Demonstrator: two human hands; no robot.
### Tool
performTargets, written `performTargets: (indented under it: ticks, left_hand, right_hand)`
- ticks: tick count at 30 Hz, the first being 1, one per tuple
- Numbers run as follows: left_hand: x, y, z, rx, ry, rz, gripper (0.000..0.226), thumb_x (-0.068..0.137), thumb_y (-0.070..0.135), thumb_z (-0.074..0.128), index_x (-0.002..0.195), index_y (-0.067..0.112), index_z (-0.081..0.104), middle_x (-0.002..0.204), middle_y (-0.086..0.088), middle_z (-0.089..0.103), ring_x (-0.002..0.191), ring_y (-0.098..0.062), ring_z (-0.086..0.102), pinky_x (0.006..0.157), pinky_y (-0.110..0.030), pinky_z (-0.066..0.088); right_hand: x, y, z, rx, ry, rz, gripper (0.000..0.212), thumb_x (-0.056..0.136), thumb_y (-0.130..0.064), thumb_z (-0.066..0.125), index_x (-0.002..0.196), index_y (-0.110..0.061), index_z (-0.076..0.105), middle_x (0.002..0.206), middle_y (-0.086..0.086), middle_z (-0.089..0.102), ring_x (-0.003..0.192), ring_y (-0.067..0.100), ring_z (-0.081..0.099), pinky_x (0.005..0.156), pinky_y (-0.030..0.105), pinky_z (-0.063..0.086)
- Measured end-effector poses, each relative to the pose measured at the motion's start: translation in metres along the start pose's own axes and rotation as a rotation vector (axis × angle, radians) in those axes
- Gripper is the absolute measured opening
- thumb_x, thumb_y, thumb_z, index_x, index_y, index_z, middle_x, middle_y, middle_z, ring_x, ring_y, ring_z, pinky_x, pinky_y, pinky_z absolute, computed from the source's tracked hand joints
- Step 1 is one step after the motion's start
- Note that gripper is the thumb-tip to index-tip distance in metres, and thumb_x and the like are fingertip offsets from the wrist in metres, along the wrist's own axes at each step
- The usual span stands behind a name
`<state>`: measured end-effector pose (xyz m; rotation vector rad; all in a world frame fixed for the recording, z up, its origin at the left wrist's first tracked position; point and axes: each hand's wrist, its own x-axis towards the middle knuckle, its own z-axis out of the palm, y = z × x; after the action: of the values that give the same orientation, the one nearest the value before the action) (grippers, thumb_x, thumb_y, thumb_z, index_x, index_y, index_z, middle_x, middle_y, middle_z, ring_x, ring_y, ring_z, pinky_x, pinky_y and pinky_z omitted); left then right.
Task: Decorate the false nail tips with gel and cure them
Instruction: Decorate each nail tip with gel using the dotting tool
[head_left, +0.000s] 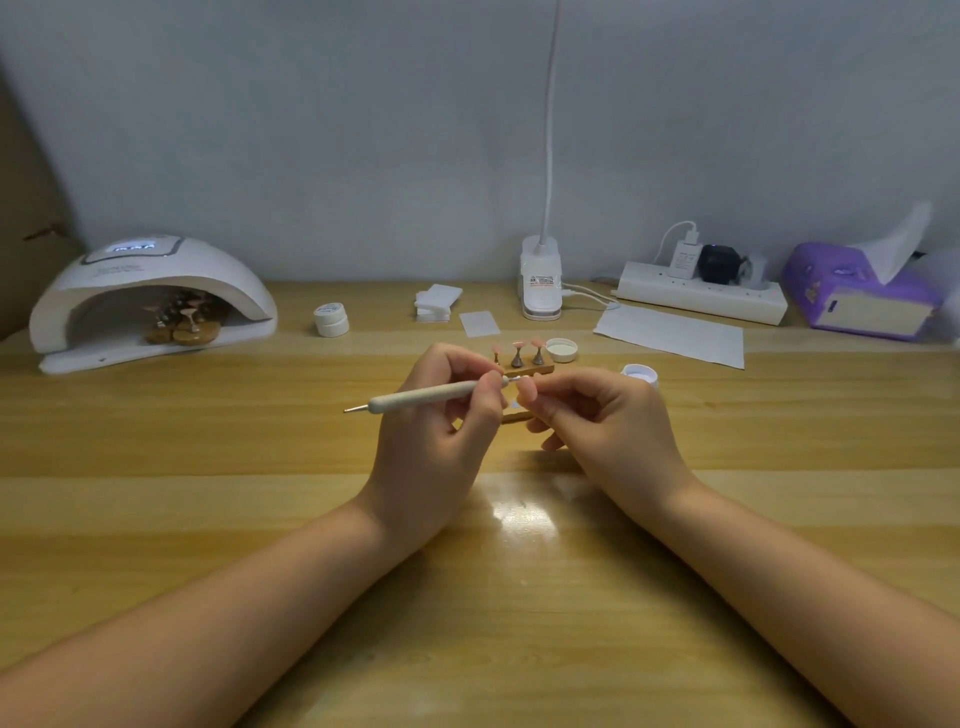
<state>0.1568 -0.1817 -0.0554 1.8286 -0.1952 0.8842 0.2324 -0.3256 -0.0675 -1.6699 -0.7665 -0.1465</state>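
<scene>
Left hand gripping slim matte dotting pen, right hand fingers pinching its metal tip.

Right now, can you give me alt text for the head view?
Both hands, left hand and right hand, hold a dotting pen above a wooden table, in front of a nail tip stand. More tips sit inside the curing lamp, far left.

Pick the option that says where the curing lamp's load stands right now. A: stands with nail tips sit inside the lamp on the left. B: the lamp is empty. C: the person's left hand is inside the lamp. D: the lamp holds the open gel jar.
A: wooden stands with pink nail tips sit under the arch of the curing lamp, whose top display is lit.
</scene>
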Motion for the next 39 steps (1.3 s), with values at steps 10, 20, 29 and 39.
performTargets:
  ticks: [10, 20, 29, 39]
  left_hand:
    - [-0.0004, -0.0017, 0.0010, -0.020, -0.002, 0.026, 0.003, 0.092, 0.018, 0.054, 0.091, 0.020, 0.055, 0.076, -0.001, 0.065, 0.070, -0.009, 0.064, 0.062, -0.028, 0.054]
    - [-0.0013, -0.0032, 0.0007, -0.036, -0.008, 0.043, 0.003, 0.094, 0.021, 0.053, 0.092, 0.021, 0.055, 0.074, 0.002, 0.066, 0.069, -0.009, 0.065, 0.061, -0.024, 0.054]
    - [-0.0013, -0.0045, 0.0005, -0.021, -0.021, 0.048, 0.003, 0.094, 0.022, 0.053, 0.092, 0.022, 0.055, 0.075, 0.003, 0.066, 0.069, -0.009, 0.065, 0.061, -0.024, 0.054]
    - [-0.0008, -0.0058, 0.0009, -0.016, -0.022, 0.057, 0.003, 0.094, 0.020, 0.054, 0.092, 0.021, 0.056, 0.074, 0.003, 0.065, 0.071, -0.010, 0.066, 0.062, -0.028, 0.055]
  right_hand:
    - [-0.0001, -0.0034, -0.0009, -0.087, 0.024, -0.030, 0.010, 0.084, -0.026, 0.072, 0.090, -0.019, 0.075, 0.074, -0.003, 0.072, 0.069, 0.014, 0.069, 0.069, 0.043, 0.057]
    - [0.0001, -0.0013, -0.0015, -0.070, 0.021, -0.059, 0.009, 0.083, -0.024, 0.072, 0.091, -0.019, 0.074, 0.076, -0.004, 0.073, 0.066, 0.009, 0.070, 0.057, 0.022, 0.054]
    - [-0.0007, -0.0013, -0.0016, -0.026, 0.005, -0.060, 0.010, 0.083, -0.019, 0.071, 0.092, -0.015, 0.073, 0.079, -0.002, 0.073, 0.067, 0.010, 0.071, 0.055, 0.014, 0.050]
    - [-0.0002, 0.0018, -0.0011, -0.040, 0.006, -0.097, 0.009, 0.084, -0.019, 0.071, 0.092, -0.016, 0.073, 0.079, -0.005, 0.073, 0.065, 0.008, 0.070, 0.055, 0.014, 0.050]
